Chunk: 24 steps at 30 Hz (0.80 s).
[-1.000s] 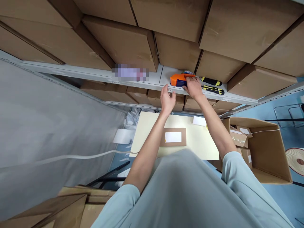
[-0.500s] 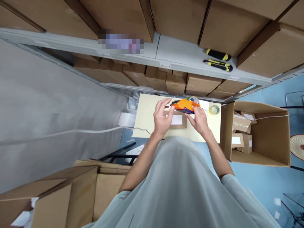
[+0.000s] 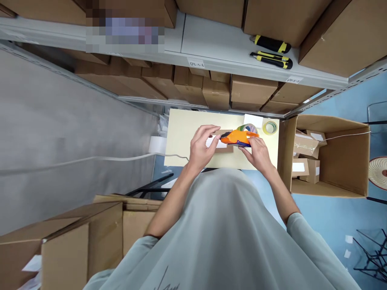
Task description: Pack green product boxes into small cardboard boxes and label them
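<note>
An orange and dark blue object (image 3: 237, 137), perhaps a tape dispenser, is held above the cream tabletop (image 3: 181, 125). My right hand (image 3: 260, 153) grips its right end between thumb and fingers. Near its dark left tip is my left hand (image 3: 203, 148), fingers spread and thumb apart; whether the thumb touches the tip is unclear. Beneath the hands lies a small brown box (image 3: 229, 149) with a white label, partly hidden. Just behind the orange object sits a green-edged tape roll (image 3: 248, 128).
A yellowish tape roll (image 3: 270, 128) and white paper (image 3: 253, 121) lie at the table's back right. To the right, an open carton (image 3: 344, 157) holds small boxes. Two cutters (image 3: 272, 52) rest on the grey shelf (image 3: 211, 44) ahead. Large cartons (image 3: 105, 237) stand lower left.
The view has shifted, with the shelf higher in the frame. The orange object has turned slightly in my right hand and now shows more of its side.
</note>
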Tool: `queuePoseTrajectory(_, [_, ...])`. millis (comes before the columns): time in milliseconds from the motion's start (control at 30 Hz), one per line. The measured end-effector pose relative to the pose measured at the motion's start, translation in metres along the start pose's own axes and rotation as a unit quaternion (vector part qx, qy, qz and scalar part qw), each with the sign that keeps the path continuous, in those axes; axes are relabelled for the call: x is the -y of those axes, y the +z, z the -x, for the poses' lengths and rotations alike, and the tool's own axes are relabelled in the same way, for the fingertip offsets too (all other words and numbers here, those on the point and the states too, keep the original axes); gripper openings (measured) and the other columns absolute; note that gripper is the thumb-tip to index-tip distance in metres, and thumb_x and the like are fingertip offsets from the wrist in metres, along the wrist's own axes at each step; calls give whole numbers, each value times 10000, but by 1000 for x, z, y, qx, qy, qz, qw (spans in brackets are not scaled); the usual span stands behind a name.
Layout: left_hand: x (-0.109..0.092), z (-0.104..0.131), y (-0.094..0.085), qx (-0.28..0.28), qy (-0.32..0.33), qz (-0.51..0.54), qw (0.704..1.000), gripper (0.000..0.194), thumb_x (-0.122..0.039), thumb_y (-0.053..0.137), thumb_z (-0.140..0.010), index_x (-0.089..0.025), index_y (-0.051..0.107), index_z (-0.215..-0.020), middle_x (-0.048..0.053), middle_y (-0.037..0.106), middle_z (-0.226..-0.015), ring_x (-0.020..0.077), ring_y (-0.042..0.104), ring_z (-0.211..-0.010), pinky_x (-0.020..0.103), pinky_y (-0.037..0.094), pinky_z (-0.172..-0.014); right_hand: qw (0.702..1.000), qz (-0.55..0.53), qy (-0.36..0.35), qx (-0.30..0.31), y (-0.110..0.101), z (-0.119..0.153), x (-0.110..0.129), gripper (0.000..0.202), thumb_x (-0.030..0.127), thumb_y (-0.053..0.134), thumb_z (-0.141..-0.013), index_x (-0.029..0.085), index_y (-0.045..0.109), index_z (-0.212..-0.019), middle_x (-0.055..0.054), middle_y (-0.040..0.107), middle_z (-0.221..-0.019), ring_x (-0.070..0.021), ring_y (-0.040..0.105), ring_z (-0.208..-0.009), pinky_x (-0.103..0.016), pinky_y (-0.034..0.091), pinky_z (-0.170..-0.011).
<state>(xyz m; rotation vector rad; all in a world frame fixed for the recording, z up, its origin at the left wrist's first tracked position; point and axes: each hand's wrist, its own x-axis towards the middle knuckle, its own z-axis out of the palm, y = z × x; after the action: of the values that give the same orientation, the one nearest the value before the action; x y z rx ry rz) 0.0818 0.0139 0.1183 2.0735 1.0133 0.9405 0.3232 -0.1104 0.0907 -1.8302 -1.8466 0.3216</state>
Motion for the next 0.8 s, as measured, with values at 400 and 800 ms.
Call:
queuePoseTrajectory(400, [-10,-6,8,66,55,-26,996,273,-438,588,-1164,-253,787,-1133,75,799,-1051,243,733,-1002,429,611,-947,999,24,-31,10,-10,15,-10,374,577,520,-1169,230,655,-1132,-160,778,-1044,-371,731,-1041,-549,591,-997])
queuePoseTrajectory(800, [3,50,48,80,-83,11,993,253,-407,563,-1170,-228,711,-1069,46,743,-1012,150,618,-721,294,514,-705,990,67,-41,121,7,54,-27,468,579,455,-1185,165,671,-1221,-206,818,-1062,-374,761,-986,-520,575,-977])
